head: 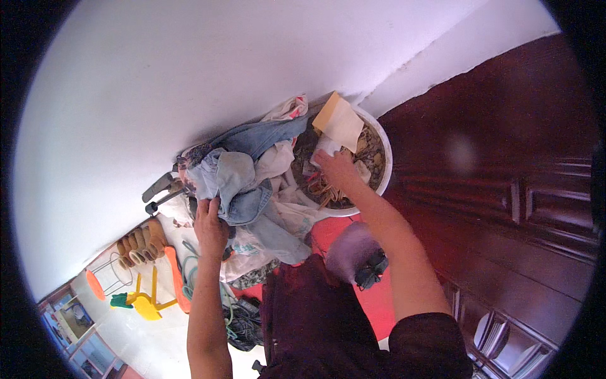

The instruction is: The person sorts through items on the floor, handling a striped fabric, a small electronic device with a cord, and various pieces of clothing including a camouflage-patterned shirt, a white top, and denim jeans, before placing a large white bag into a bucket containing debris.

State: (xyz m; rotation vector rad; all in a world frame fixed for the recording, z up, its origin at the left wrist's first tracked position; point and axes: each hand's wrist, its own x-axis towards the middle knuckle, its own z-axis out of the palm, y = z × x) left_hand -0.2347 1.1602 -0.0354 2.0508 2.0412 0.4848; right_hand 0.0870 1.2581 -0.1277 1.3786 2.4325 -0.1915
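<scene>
My right hand (335, 168) reaches over a round white pot (387, 161) holding soil and dry plant stalks, and its fingers are on a white object (325, 146) whose kind I cannot tell. Beside that lies a cream and tan paper or card (340, 122). On the left, my left hand (209, 222) touches the edge of a heap of clothes, with light blue denim (239, 175) and longer blue jeans (265, 135) on top; its fingertips are partly hidden. White plastic bags (293, 208) lie between the heap and the pot.
A white wall rises behind the heap, and dark red wooden panelling (473, 142) stands on the right. Near my legs are a red mat (378, 303), a purple bag (348, 246) and a green hose (190, 270). Yellow and orange items (147, 305) lie at the lower left.
</scene>
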